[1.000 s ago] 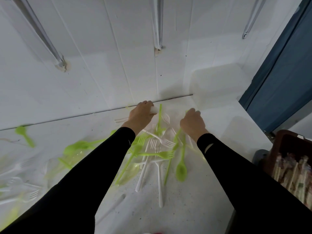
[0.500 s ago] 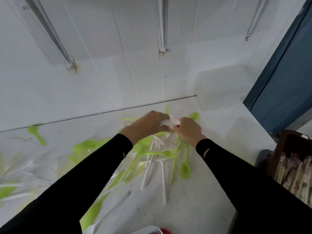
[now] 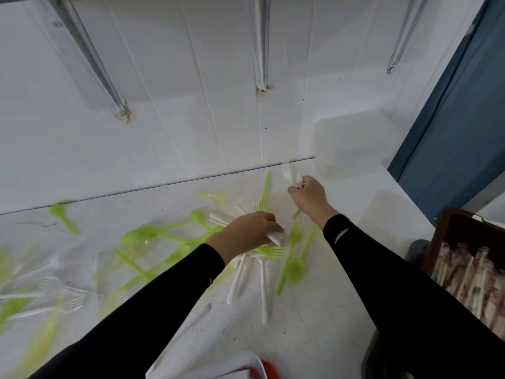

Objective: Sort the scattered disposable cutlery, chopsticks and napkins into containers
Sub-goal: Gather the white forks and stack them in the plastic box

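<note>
So right now the right hand is holding up a small bunch of white disposable plastic forks, fingers pinching them around the handles with the tines sticking up toward the wall, near the back edge of the white speckled surface. The left hand is curling down over the middle of the pile, fingers closing on a stack of white fork handles whose ends are poking out beside the thumb.

The rest is lying loose all over: lime-green plastic spoons and lime-green plastic forks crossing over more white forks, with more blurry green and white pieces spreading off to the left.

Handling-wise, I'm guessing this stuff weighs next to nothing and is pretty slick, so a bundle is probably going to fan out or slide if the pinch is loose. The tines look thin and snappable, and they're tangling with each other where pieces overlap. Best bet is grabbing by the handles, all lined up the same way, and lifting straight up so nothing drags along.

A brown crate of paper-wrapped chopsticks is sitting off the right edge, and the corner of a white-and-red container is peeking in at the bottom. Can't tell what's in that one.
</note>
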### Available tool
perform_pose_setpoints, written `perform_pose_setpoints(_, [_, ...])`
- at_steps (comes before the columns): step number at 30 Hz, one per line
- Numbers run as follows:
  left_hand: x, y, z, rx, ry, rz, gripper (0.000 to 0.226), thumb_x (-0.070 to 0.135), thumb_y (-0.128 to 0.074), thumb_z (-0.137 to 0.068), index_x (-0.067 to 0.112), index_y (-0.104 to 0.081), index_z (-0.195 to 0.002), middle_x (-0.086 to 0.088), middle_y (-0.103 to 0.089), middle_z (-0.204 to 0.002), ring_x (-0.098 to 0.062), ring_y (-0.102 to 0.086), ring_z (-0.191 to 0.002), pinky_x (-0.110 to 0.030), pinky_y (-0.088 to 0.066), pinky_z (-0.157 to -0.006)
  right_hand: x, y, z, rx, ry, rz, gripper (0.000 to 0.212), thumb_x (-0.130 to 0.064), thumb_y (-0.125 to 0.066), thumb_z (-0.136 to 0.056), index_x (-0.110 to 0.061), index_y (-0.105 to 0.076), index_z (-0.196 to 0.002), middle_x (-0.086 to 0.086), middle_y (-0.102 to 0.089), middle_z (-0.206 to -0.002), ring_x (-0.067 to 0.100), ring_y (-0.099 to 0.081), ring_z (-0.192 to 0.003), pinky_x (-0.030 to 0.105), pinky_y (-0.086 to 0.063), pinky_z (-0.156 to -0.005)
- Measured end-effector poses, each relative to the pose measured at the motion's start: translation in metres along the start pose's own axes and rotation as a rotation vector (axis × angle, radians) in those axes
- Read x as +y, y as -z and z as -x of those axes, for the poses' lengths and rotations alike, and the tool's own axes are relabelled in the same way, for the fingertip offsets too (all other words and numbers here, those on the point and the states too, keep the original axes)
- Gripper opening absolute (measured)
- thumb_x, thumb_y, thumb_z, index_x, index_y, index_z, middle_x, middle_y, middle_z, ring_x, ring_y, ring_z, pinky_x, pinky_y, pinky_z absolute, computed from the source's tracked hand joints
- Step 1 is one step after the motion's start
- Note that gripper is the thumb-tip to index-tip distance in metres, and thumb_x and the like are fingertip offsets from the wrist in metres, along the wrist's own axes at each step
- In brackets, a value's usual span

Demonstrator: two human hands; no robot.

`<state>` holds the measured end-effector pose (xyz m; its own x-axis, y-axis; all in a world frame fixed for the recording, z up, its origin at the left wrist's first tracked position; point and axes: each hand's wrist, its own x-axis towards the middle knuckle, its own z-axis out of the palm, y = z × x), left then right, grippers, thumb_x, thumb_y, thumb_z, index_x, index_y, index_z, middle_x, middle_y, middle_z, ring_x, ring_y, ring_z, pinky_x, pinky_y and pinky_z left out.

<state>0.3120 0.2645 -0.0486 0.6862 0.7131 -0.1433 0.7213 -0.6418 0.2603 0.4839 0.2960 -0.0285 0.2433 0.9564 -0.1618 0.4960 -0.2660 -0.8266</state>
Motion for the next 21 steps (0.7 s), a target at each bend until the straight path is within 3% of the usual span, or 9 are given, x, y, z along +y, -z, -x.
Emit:
perform_pose_setpoints(2, [-0.006,0.002,0.005,0.025,0.069,-0.025,0.044,0.035,-0.066,-0.090,0.023,-0.060,-0.132,-0.002,-0.059,-0.124,-0.022,-0.053,-0.115,-0.035,-0.045,-0.088,-0.004,0.001,0.001,0.041,0.017,-0.038,0.027,-0.016,-0.055,-0.090,-0.013,-0.039,-0.069,-0.001,-0.043,-0.066,0.024,-0.044,-0.074,0.029,-0.029,-0.052])
perform_pose_setpoints(4, [-0.013,0.004,0.012,0.026,0.132,-0.018,0.044,0.035,-0.069,-0.088,0.025,-0.062,-0.130,-0.002,-0.062,-0.121,-0.022,-0.054,-0.114,-0.034,-0.045,-0.088,-0.012,0.001,0.006,0.073,0.052,-0.069,0.024,-0.019,-0.052,-0.093,-0.010,-0.043,-0.073,0.000,-0.047,-0.069,0.026,-0.047,-0.075,0.030,-0.032,-0.055])
perform_pose_setpoints(8, [-0.013,0.006,0.021,0.067,0.121,-0.006,0.031,0.030,-0.070,-0.087,0.021,-0.068,-0.116,-0.001,-0.064,-0.110,-0.021,-0.054,-0.109,-0.035,-0.047,-0.083,-0.021,0.002,0.012,0.121,0.098,-0.069,0.024,-0.023,-0.043,-0.097,-0.004,-0.053,-0.108,0.011,-0.069,-0.100,0.033,-0.059,-0.100,0.040,-0.047,-0.088])
perform_pose_setpoints(11, [-0.010,0.019,0.027,0.245,0.143,0.073,0.024,0.026,-0.073,-0.085,0.013,-0.070,-0.104,-0.007,-0.065,-0.099,-0.028,-0.059,-0.100,-0.035,-0.046,-0.081,-0.025,0.005,0.020,0.093,0.090,-0.098,0.026,-0.023,-0.041,-0.098,-0.007,-0.050,-0.115,0.012,-0.068,-0.104,0.031,-0.060,-0.103,0.038,-0.047,-0.087])
perform_pose_setpoints(13, [-0.008,0.034,0.032,0.464,0.198,0.234,0.023,0.024,-0.079,-0.080,0.007,-0.070,-0.092,-0.009,-0.064,-0.084,-0.028,-0.062,-0.084,-0.029,-0.046,-0.073,-0.027,0.005,0.026,0.051,0.097,-0.231,0.021,-0.024,-0.042,-0.097,-0.009,-0.048,-0.111,0.009,-0.065,-0.093,0.028,-0.062,-0.086,0.039,-0.050,-0.079])
perform_pose_setpoints(16, [0.009,0.058,0.044,0.768,0.430,0.574,0.029,0.031,-0.082,-0.076,0.008,-0.064,-0.079,0.005,-0.055,-0.064,-0.011,-0.049,-0.058,-0.015,-0.036,-0.057,-0.044,0.007,0.050,-0.035,0.157,-0.431,0.017,-0.034,-0.054,-0.096,-0.018,-0.049,-0.095,-0.003,-0.048,-0.075,0.013,-0.049,-0.062,0.034,-0.047,-0.065])
perform_pose_setpoints(18, [0.019,0.063,0.049,0.841,0.520,0.932,0.034,0.035,-0.078,-0.081,0.005,-0.063,-0.079,0.003,-0.051,-0.063,-0.010,-0.043,-0.056,-0.020,-0.037,-0.056,-0.055,0.007,0.069,-0.146,0.146,-0.549,0.019,-0.036,-0.063,-0.093,-0.023,-0.053,-0.085,-0.006,-0.041,-0.069,0.010,-0.041,-0.056,0.028,-0.038,-0.058])
perform_pose_setpoints(21, [0.028,0.053,0.057,0.899,0.488,1.447,0.024,0.029,-0.071,-0.088,0.008,-0.064,-0.079,-0.003,-0.050,-0.068,-0.010,-0.044,-0.057,-0.022,-0.038,-0.054,-0.061,0.001,0.096,-0.364,0.139,-0.568,0.015,-0.030,-0.070,-0.090,-0.020,-0.062,-0.082,0.001,-0.040,-0.069,0.011,-0.036,-0.054,0.024,-0.031,-0.050])
